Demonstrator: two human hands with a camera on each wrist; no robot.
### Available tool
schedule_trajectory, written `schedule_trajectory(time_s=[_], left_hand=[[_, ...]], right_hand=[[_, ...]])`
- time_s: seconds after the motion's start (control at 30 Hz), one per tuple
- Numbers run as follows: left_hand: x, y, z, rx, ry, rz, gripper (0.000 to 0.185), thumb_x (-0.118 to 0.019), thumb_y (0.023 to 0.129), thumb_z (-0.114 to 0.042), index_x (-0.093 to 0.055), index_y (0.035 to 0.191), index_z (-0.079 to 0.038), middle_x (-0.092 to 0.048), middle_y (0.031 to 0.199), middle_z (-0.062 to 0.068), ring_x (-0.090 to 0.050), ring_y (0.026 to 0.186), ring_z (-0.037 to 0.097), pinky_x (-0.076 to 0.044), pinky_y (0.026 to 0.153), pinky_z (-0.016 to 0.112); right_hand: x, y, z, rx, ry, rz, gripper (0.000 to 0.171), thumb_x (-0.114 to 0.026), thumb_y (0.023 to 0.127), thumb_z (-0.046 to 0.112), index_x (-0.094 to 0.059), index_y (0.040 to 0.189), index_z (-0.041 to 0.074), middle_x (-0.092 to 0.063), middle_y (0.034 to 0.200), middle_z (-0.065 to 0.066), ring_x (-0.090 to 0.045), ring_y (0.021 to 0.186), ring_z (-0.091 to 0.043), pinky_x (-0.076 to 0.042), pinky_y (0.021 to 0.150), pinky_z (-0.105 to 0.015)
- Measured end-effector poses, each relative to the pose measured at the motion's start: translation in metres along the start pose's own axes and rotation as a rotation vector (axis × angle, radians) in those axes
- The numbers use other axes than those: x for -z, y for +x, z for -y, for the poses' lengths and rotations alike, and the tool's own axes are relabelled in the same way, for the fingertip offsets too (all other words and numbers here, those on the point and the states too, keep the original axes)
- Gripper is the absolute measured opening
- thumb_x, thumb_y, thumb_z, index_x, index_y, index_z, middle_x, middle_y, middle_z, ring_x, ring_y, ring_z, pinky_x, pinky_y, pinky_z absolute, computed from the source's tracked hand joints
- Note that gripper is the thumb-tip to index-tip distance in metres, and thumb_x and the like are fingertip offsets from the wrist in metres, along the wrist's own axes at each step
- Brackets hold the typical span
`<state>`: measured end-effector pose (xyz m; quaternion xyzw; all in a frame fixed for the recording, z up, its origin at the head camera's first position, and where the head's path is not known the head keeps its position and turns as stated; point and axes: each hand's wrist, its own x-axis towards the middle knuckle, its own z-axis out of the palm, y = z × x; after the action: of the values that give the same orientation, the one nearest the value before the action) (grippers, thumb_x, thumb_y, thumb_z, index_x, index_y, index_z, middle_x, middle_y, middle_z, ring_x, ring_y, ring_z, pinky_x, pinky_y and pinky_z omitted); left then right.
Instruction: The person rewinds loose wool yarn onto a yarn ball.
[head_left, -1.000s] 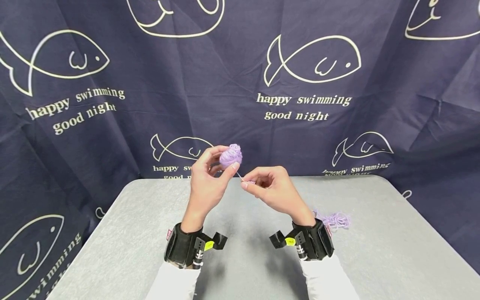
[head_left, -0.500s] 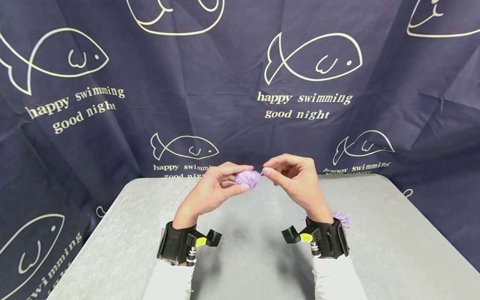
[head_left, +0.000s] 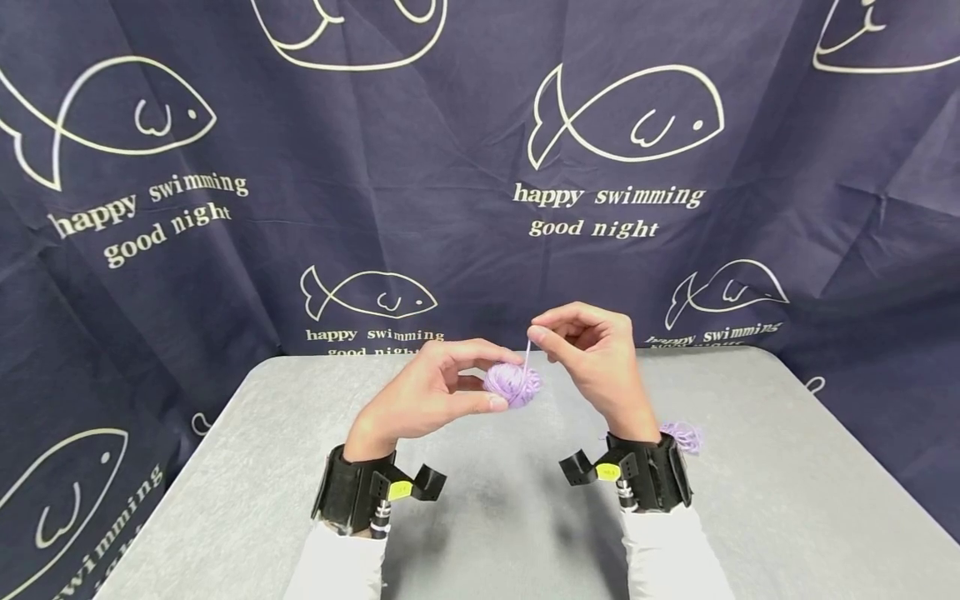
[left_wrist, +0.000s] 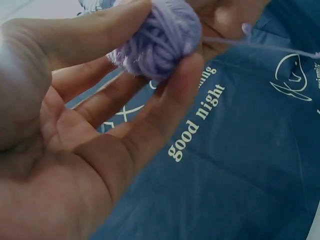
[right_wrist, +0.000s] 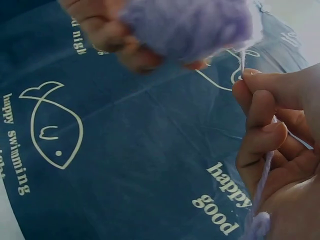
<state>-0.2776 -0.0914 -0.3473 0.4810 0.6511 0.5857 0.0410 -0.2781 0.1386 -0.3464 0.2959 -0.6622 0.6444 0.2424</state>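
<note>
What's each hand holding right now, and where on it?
Left hand grips the yarn ball between thumb and fingers. Right hand pinches the strand just above the ball.

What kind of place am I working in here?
Probably a makeshift recording corner, not a workshop: a plain grey table stands before a dark blue cloth backdrop printed with fish. The left hand holds a purple yarn ball; the right hand pinches its strand.

The left hand [head_left: 427, 396] holds a purple yarn ball [head_left: 512, 384] between thumb and fingertips above the grey table [head_left: 787, 500]. At its two o'clock, the right hand [head_left: 592, 354] pinches a strand [head_left: 527, 354] rising from it. Loose purple yarn [head_left: 682, 435] lies at four o'clock.
</note>
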Motion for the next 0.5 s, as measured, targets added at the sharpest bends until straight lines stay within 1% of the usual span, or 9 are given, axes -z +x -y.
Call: schedule_trajectory(time_s=[0.1, 0.23, 0.37, 0.5], left_hand=[[-0.002, 0.001, -0.002, -0.039, -0.022, -0.024, 0.04, -0.072, 0.086, 0.013, -0.065, 0.125, 0.008, -0.068, 0.121, 0.017, -0.068, 0.1, 0.025, -0.059, 0.088, 0.045], [-0.005, 0.003, -0.004, -0.116, -0.06, -0.078, 0.039, -0.07, 0.085, 0.017, -0.063, 0.124, 0.012, -0.063, 0.122, 0.021, -0.065, 0.108, 0.026, -0.057, 0.093, 0.048], [-0.006, 0.004, -0.005, -0.175, -0.089, -0.178, 0.038, -0.07, 0.084, 0.018, -0.063, 0.121, 0.016, -0.057, 0.125, 0.022, -0.058, 0.116, 0.03, -0.054, 0.096, 0.05], [-0.006, 0.006, -0.004, -0.205, -0.108, -0.299, 0.037, -0.072, 0.084, 0.015, -0.063, 0.12, 0.017, -0.059, 0.125, 0.018, -0.056, 0.119, 0.03, -0.056, 0.095, 0.043]], right_hand=[[-0.002, 0.0, -0.004, -0.013, 0.015, 0.012, 0.006, -0.079, 0.087, 0.001, -0.075, 0.091, -0.001, -0.066, 0.071, -0.011, -0.054, 0.056, -0.016, -0.042, 0.048, -0.023], [-0.005, 0.001, -0.012, -0.05, 0.055, 0.022, 0.007, -0.077, 0.087, -0.002, -0.074, 0.092, -0.005, -0.069, 0.074, -0.01, -0.056, 0.058, -0.013, -0.047, 0.052, -0.022], [-0.009, 0.0, -0.021, -0.1, 0.05, 0.051, 0.007, -0.073, 0.087, -0.008, -0.072, 0.094, -0.009, -0.07, 0.075, -0.004, -0.059, 0.061, -0.01, -0.051, 0.055, -0.022], [-0.015, -0.001, -0.025, -0.122, 0.022, 0.101, 0.009, -0.071, 0.084, -0.012, -0.07, 0.093, -0.011, -0.065, 0.069, 0.0, -0.058, 0.057, -0.012, -0.05, 0.053, -0.021]])
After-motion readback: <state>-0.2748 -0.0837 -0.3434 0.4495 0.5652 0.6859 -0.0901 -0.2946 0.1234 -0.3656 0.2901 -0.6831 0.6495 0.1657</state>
